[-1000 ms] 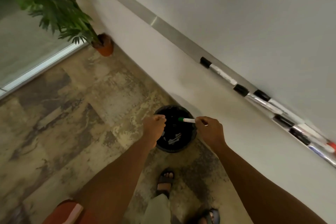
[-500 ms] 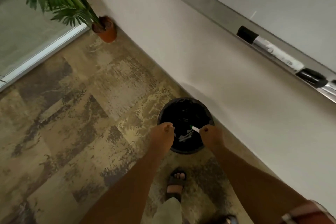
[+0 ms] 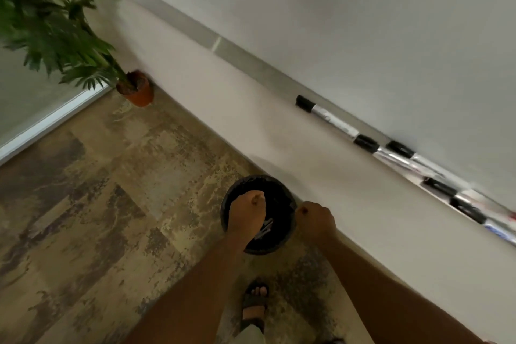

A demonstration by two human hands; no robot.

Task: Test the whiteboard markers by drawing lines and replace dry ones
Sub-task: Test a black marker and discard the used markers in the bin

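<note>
Green marker gone from right hand, which is now a clenched, empty fist at the black bin rim. Left hand is fisted over the bin. Discarded markers lie inside; spare markers sit on the tray.

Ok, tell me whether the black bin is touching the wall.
Cannot tell. In the head view the black bin sits close against the wall, but the right hand and blur hide where they would meet.

Dim, soft, motion-blurred wide-angle view
</note>
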